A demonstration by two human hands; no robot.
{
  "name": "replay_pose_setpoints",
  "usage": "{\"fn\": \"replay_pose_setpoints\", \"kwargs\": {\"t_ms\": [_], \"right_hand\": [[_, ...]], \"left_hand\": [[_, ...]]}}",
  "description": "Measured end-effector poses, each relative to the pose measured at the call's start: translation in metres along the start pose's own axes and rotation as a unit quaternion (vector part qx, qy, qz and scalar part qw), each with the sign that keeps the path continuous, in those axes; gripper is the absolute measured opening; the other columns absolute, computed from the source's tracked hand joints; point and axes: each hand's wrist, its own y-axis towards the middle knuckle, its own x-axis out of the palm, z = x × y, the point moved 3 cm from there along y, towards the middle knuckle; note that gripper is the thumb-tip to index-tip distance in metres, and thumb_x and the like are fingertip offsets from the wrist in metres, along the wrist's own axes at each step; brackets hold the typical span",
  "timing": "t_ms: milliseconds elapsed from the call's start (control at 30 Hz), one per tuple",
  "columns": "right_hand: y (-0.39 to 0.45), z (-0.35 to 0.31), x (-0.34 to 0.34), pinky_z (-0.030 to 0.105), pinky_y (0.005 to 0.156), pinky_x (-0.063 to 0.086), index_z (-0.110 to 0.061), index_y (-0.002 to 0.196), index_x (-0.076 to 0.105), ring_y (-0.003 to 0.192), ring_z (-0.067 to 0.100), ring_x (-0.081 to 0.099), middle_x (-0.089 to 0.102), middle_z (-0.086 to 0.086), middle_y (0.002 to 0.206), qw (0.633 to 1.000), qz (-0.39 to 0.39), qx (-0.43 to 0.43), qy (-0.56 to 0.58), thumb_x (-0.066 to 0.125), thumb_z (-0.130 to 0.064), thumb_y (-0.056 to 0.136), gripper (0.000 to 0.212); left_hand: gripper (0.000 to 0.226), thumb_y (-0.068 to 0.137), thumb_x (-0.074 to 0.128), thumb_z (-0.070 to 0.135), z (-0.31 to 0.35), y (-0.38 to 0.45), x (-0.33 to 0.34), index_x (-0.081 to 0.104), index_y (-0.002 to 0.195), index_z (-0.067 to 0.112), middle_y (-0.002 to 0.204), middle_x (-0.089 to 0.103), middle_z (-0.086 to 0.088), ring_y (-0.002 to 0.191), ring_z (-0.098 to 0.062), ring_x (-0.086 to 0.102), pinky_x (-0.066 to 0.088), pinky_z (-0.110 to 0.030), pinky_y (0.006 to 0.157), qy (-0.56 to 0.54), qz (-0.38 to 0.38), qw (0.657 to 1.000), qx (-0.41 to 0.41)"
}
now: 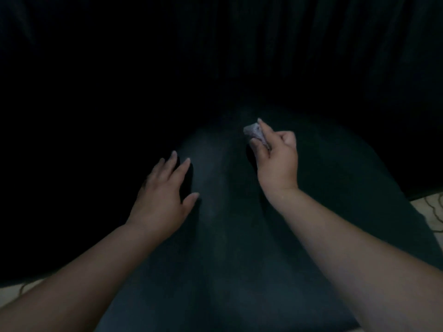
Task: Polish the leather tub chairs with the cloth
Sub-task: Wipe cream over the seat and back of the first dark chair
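Dim light here. The right hand (275, 159) has its fingers pinched on a small pale cloth (254, 133), held over the dark chair (227, 224). The left hand (163, 195) lies flat on the chair, fingers spread apart, holding nothing.

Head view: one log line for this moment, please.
right hand: pinching cloth | left hand: open, spread on dark chair | lighting: very dim

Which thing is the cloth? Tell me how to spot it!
Find the big dark chair filling the middle. Above it, the right hand pinches a small crumpled cloth between its fingers. It is the only pale greyish thing there; the left hand holds nothing.
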Motion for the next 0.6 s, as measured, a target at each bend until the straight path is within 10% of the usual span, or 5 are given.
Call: {"fn": "replay_pose_setpoints", "kwargs": {"t_ms": [167, 333, 467, 600], "right_hand": [[0.054, 0.005, 0.015, 0.025, 0.091, 0.039, -0.031, 0.125, 0.057, 0.106, 0.025, 0.049, 0.035, -0.002, 0.108, 0.989, -0.056, -0.055, -0.127, 0.051, -0.024, 0.093, 0.033], [0.069, 0.019, 0.04, 0.023, 0.07, 0.048, -0.017, 0.075, 0.052, 0.085, 0.011, 0.066, 0.063, 0.012, 0.097, 0.991, 0.005, 0.017, -0.132, 0.065, -0.022, 0.087, 0.019], [0.017, 0.004, 0.077, 0.04, 0.088, 0.049, -0.008, 0.101, 0.066, 0.095, 0.026, 0.058, 0.056, 0.015, 0.099, 0.987, -0.162, -0.007, -0.006, 0.062, -0.01, 0.088, 0.014], [0.022, -0.003, 0.052, 0.028, 0.09, 0.045, -0.02, 0.123, 0.062, 0.099, 0.027, 0.053, 0.052, 0.014, 0.107, 0.973, -0.217, -0.075, -0.037, 0.057, -0.013, 0.092, 0.033]], "left_hand": [[0.096, 0.076, 0.053, 0.072, -0.003, 0.035, -0.005, 0.003, 0.151, 0.039, 0.16, -0.011, 0.007, 0.147, -0.02, -0.008, 0.011, -0.046, 0.119, 0.005, -0.024, 0.999, -0.027], [0.107, 0.071, 0.057, 0.074, -0.002, 0.048, -0.001, -0.006, 0.15, 0.039, 0.158, -0.021, 0.008, 0.145, -0.018, -0.017, 0.004, -0.046, 0.119, 0.012, -0.041, 0.998, -0.041], [0.108, 0.071, 0.056, 0.075, -0.001, 0.048, 0.0, -0.009, 0.15, 0.04, 0.156, -0.025, 0.009, 0.144, -0.017, -0.019, 0.003, -0.045, 0.119, 0.011, -0.043, 0.998, -0.045], [0.108, 0.071, 0.055, 0.076, 0.0, 0.047, -0.001, -0.01, 0.149, 0.04, 0.155, -0.026, 0.01, 0.144, -0.017, -0.02, 0.003, -0.044, 0.119, 0.01, -0.049, 0.998, -0.048]]}}
